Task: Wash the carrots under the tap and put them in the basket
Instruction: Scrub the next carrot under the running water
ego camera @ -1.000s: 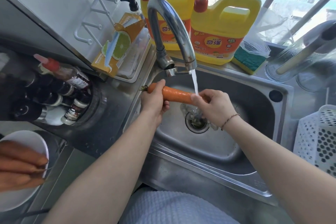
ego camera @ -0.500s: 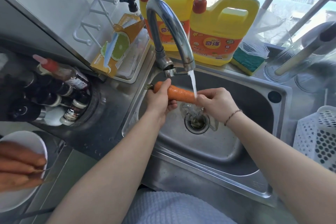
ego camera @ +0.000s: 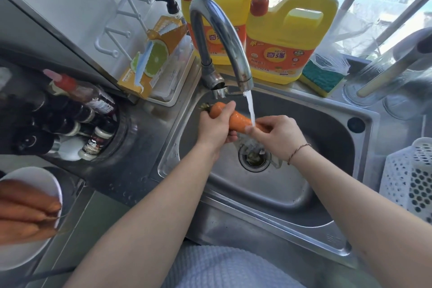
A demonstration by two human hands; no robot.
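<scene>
Carrot [ego camera: 238,119]: lying across the sink [ego camera: 315,220] under the tap [ego camera: 218,30], leafy end pointing left, tip hidden inside the right hand — both hands are holding it above the drain [ego camera: 254,159].
Left hand [ego camera: 216,127]: gripping the thick end, fingers curling round it, thumb lying over the top.
Right hand [ego camera: 279,137]: closing round the thin end, fingers curled over it; a thin cord bracelet [ego camera: 299,151] is sitting on the wrist.
Water [ego camera: 250,107]: running from the spout and striking the carrot just beside the right thumb, then splashing down over the drain.
Basket [ego camera: 411,182]: standing at the right edge, white and perforated, well apart from the hands; what is inside cannot be told.
Plate [ego camera: 50,180]: sitting at the lower left on the tabletop [ego camera: 112,168], white, carrying more carrots [ego camera: 28,213] — blurred, lying roughly side by side.
Bottles [ego camera: 280,44]: two yellow detergent jugs with red pumps standing behind the tap against the window rail.
Sponge [ego camera: 321,79]: green and yellow, lying to the right of the jugs, partly under a clear plastic bag [ego camera: 332,58].
Box [ego camera: 152,58]: orange carton with a citrus picture, leaning against the wall left of the tap.
Jars [ego camera: 93,140]: dark seasoning bottles crowding a round recess on the left.
Rack [ego camera: 124,21]: white hooks hanging on the wall above the box.
</scene>
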